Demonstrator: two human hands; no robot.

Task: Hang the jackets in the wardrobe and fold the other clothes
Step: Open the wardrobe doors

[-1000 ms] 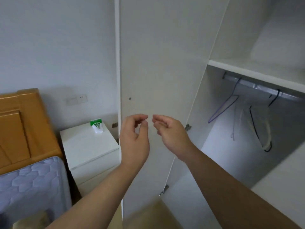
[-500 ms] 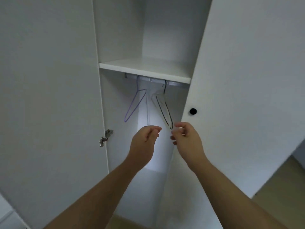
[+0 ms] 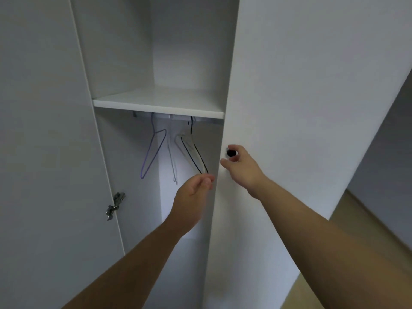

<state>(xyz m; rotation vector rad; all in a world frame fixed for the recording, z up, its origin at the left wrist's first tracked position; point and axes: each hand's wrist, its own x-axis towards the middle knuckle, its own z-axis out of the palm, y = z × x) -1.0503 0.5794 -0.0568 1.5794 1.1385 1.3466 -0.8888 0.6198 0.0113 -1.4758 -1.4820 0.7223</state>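
Wardrobe door — right hand on black knob

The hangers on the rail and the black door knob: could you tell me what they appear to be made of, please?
The purple hanger and black hanger: thin bent wire, probably coated metal, judging by the slim coloured outline. The door knob: smooth, dark, slightly glossy; plastic or painted metal, can't tell.

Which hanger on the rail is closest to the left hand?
The thin black wire hanger, rightmost; its lower end hangs just above the left hand. The purple wire hanger hangs leftmost.
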